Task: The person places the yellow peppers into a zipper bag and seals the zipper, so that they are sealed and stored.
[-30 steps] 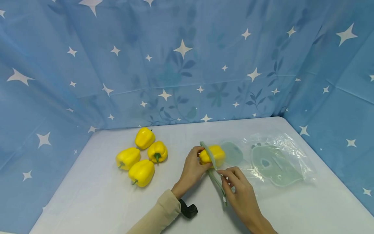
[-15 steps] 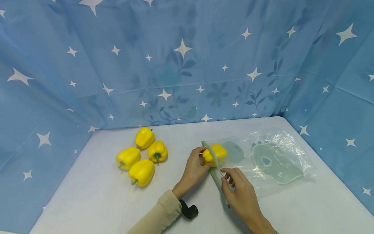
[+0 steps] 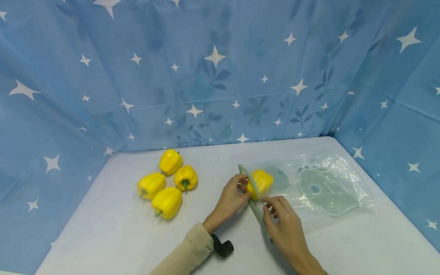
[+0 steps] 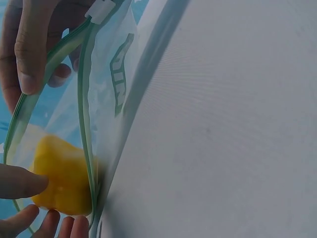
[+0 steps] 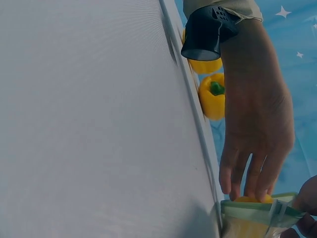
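A clear zip bag [image 3: 328,191] with a green rim and green printed shapes lies on its side, its mouth spread toward the left. Just inside the mouth is a yellow bell pepper [image 3: 263,184], also seen through the film in the left wrist view as a yellow pepper [image 4: 64,176]. My left hand [image 3: 231,199] reaches to the mouth, its extended fingers and thumb right at the pepper's near end. With thumb and fingers my right hand [image 3: 286,229] pinches the near edge of the rim and lifts it. A white slider [image 4: 100,10] sits on the green zip.
To the left, several more yellow peppers [image 3: 167,203] with green stems lie grouped on the white table [image 3: 113,229]. A black device [image 3: 223,248] is strapped at the left wrist. A blue curtain [image 3: 192,76] with white stars hangs behind the table.
The pepper has moved right, deeper into the bag mouth, and has turned a little; its near end has slid out from between the left fingers. The right hand keeps its pinch, shifting slightly right.
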Action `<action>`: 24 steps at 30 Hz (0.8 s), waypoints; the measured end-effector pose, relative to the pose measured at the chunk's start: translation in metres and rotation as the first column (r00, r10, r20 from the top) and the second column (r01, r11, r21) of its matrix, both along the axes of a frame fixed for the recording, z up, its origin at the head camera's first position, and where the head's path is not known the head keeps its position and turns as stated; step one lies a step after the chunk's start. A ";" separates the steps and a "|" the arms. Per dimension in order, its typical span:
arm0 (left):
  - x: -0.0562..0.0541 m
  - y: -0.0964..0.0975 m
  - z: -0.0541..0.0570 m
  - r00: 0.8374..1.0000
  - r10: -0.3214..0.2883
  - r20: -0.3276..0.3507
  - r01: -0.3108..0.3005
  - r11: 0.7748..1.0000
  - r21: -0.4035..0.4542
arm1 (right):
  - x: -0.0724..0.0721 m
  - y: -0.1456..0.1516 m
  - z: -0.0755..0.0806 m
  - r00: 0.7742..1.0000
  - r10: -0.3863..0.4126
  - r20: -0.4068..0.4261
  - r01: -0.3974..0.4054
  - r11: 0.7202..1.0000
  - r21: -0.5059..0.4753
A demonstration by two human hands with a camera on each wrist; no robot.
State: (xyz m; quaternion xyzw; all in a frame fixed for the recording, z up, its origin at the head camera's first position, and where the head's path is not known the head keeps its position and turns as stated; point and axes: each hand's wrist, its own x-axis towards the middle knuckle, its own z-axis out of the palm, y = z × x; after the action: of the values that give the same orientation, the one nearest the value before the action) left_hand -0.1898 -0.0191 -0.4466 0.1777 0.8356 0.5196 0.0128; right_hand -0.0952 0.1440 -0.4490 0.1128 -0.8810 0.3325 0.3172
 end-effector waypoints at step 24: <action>0.003 -0.003 -0.004 0.999 -0.045 0.000 0.045 0.999 -0.017 | 0.001 0.001 0.000 1.000 0.011 -0.014 -0.011 1.000 -0.023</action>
State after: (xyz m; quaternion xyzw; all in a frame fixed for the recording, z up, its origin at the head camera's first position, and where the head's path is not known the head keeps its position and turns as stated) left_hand -0.1871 -0.0220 -0.4507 0.1962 0.8358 0.5121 0.0257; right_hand -0.0945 0.1445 -0.4494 0.1164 -0.8743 0.3435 0.3227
